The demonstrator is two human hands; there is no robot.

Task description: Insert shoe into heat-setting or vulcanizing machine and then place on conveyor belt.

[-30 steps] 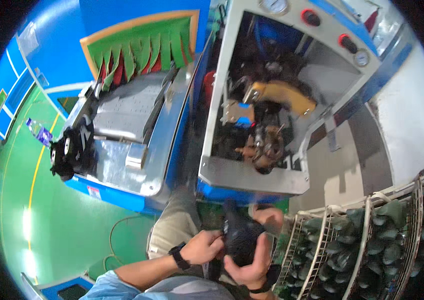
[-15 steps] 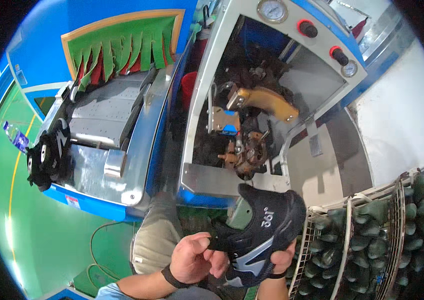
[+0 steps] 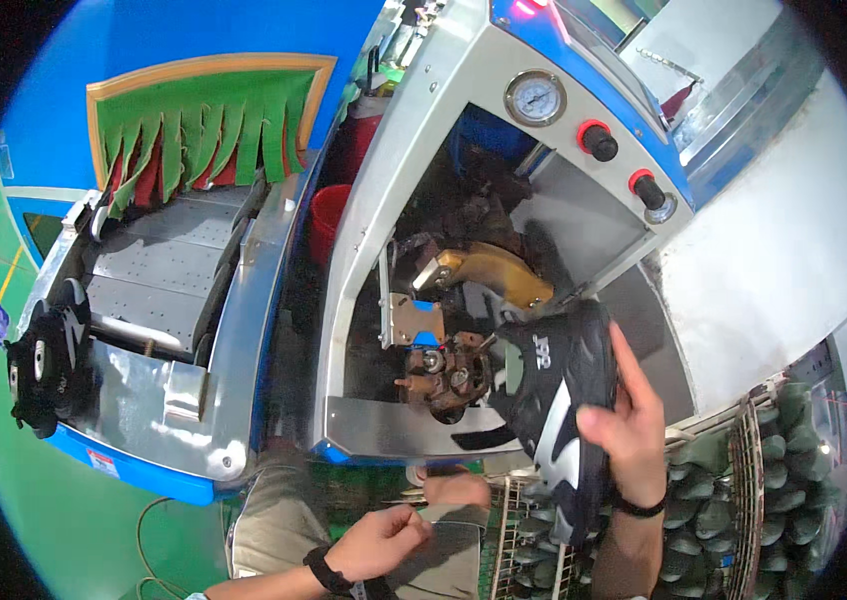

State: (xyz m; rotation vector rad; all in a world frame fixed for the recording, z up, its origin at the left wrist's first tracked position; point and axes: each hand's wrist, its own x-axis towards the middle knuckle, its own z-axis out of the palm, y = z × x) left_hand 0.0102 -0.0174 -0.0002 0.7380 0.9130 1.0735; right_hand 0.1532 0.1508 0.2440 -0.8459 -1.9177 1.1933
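Observation:
A black sports shoe upper (image 3: 534,390) with silver-grey side stripes and a light sole edge is in my right hand (image 3: 629,425). The fingers wrap its outer side, the thumb lying across the stripe. Inside its collar shows a green shoe last (image 3: 515,366). The shoe is held tilted in front of the machine opening, beside a rusty metal clamp fixture (image 3: 449,375). A black strip hangs from the shoe's near left side. My left hand (image 3: 384,543) is apart from the shoe, over my lap, with its fingers curled in and nothing visible in them.
A machine frame (image 3: 359,300) with a pressure gauge (image 3: 536,98) and black knobs surrounds a yellow curved arm (image 3: 504,275). Left stands a metal conveyor (image 3: 159,260) with black shoes (image 3: 52,360) at its near end. Wire racks (image 3: 749,480) of dark green lasts stand at right.
My right hand has carried the shoe up and right, toward the clamp fixture. My left hand has let go of the shoe and dropped back toward my lap. The whole view has shifted.

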